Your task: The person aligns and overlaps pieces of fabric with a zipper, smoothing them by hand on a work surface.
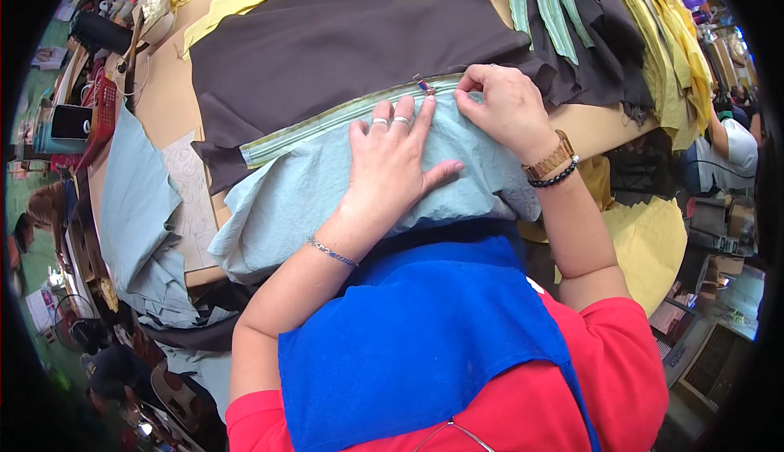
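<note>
Striped strip [310, 129], narrow and pale green, lying on a slant along the line where a dark fabric [343, 31] meets a light blue cloth [273, 215], near the table's front edge. A small metallic piece [425, 86] with a coloured part sits on the strip just beyond the left forefinger; its exact kind cannot be told.

The left hand [385, 154] lies palm down on the blue cloth, fingers spread, the fingertips reaching the strip; it presses and grasps nothing. The right hand [510, 109] is bent inward, thumb and forefinger drawn close together at the right-hand stretch of the strip. Whether they are closed on it, and on which layer, cannot be told.

Handling, as judged from appearance: the strip is light and flexible, somewhat firmer than the cloth; the blue cloth is soft and creases readily; the dark fabric is smooth, broad and liable to slide. None appears fragile. A hold is best taken as a fingertip pinch on the strip's edge, with a flat palm steadying the cloth beside it.

Farther out, loose striped strips [554, 11] lie on dark cloth at upper right. Blue cut pieces [135, 182] and a drawn paper sheet [189, 195] lie at left, near a red basket [101, 109]; yellow fabric [645, 248] shows at lower right.
</note>
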A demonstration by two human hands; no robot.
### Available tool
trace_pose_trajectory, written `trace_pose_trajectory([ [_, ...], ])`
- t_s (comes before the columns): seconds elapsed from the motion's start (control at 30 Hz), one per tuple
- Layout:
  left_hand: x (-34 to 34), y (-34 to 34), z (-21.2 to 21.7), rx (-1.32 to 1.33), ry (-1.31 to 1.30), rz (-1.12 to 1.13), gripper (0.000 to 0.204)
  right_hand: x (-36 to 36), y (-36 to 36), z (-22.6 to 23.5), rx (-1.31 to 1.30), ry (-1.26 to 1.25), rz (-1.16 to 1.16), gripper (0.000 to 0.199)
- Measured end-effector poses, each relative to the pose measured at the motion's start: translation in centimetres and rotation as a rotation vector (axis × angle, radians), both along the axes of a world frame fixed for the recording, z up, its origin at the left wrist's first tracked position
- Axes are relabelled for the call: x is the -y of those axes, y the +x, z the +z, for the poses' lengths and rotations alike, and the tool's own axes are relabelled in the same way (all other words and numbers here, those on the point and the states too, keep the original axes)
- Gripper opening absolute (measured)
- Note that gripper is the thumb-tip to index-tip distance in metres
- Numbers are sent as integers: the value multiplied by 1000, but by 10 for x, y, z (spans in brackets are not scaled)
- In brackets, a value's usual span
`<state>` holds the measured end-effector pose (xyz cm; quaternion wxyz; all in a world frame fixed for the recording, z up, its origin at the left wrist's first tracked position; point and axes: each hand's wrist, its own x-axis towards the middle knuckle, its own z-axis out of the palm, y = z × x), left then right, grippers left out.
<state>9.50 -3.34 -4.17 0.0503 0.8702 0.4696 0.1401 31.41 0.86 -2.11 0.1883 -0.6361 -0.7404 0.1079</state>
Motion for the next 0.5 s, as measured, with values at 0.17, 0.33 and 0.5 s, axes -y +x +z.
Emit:
trace_pose_trajectory([
  [0.17, -2, 11, -9, 40, 59, -30, 94, 0, -4, -1, 7, 44, 3, 19],
  [0.33, -1, 27, -11, 35, 40, -59, 98, 4, 2, 7, 78, 58, 86, 14],
  [0.5, -3, 30, -7, -20, 55, -52, 100, 20, 14, 29, 419, 246, 187, 13],
])
